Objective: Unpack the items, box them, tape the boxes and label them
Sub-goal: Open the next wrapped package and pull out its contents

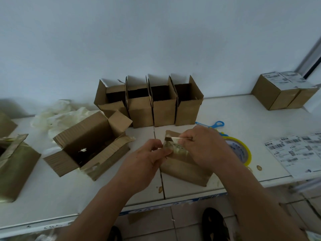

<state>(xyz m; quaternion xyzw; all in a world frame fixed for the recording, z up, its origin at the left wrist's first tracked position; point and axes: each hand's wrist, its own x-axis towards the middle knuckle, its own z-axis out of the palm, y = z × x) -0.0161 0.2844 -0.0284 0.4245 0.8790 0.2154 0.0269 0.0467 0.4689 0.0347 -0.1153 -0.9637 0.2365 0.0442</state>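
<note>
Dead centre on the table (52, 193): small box (184, 171), both hands on top of it, left hand (147, 160) at 9, right hand (206, 146) at 3. Row of four open boxes (149, 105) at 12, behind. Big opened carton (86, 145) at 9. Tape roll (241, 150) touching at 3, scissors (215, 125) at 1, label sheets (295, 152) further out at 3. Two labelled boxes (283, 92) way off at 2.
</note>
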